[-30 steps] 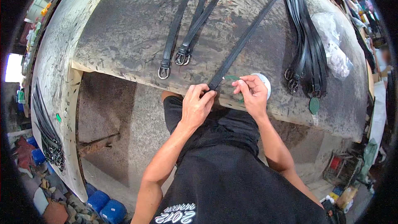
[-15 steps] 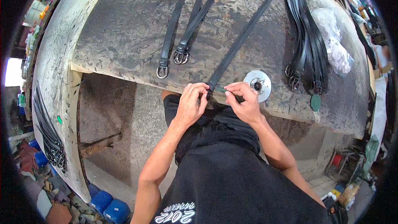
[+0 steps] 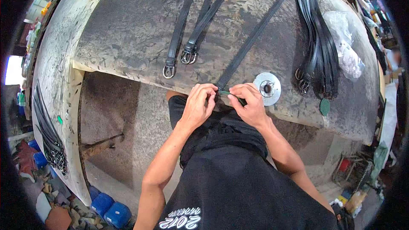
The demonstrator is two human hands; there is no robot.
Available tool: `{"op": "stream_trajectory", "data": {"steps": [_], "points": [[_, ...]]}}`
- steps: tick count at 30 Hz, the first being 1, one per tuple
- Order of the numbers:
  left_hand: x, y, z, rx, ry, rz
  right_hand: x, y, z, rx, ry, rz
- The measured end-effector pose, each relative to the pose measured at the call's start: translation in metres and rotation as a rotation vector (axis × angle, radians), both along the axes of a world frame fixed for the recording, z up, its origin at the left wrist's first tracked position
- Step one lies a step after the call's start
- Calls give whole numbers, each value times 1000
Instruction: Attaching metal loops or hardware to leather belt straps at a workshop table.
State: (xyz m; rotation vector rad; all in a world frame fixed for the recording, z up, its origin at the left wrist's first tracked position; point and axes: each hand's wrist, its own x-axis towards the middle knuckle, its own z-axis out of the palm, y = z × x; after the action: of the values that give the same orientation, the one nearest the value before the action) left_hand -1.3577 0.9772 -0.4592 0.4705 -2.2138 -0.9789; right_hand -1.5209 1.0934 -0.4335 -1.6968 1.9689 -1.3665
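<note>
A black belt (image 3: pixel 255 38) slants down the table to its near edge, where its near end lies between my hands. My left hand (image 3: pixel 197 105) is closed in a pinch on that end. My right hand (image 3: pixel 250 102) pinches a small dark green tag (image 3: pixel 225 93) against the belt end, and the fingers of both hands almost meet there. The fingertips hide most of the belt end and part of the tag. Just right of my right hand lies a round metal disc (image 3: pixel 274 95) with a dark hole at its centre.
Several buckled black belts (image 3: pixel 172 53) lie ahead on the left. A thick bundle of black belts (image 3: pixel 317 55) lies on the right, with a green oval tag (image 3: pixel 324 107) at its lower end and a clear plastic bag (image 3: pixel 347 49) beside it. More belts (image 3: pixel 53 145) rest on the left side table.
My right hand has brought the green tag slightly leftward, closer to the belt end and my left fingers. My left hand stays on the belt. The whole view has shifted a little.
</note>
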Motion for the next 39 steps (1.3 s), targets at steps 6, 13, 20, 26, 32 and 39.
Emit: {"op": "stream_trajectory", "data": {"steps": [6, 13, 20, 26, 32, 39], "points": [[1, 0, 1, 28, -4, 11, 0, 0, 2, 18, 11, 12], [7, 8, 13, 306, 52, 189, 4, 3, 1, 40, -299, -54], [1, 13, 16, 174, -94, 281, 5, -12, 0, -39, -227, 47], [-1, 13, 8, 111, -36, 286, 7, -11, -7, 106, -367, -41], [-3, 27, 23, 168, -32, 329, 10, -12, -8, 58, -556, -108], [-5, 29, 15, 136, -29, 402, 13, -14, 2, 95, -289, -35]]}}
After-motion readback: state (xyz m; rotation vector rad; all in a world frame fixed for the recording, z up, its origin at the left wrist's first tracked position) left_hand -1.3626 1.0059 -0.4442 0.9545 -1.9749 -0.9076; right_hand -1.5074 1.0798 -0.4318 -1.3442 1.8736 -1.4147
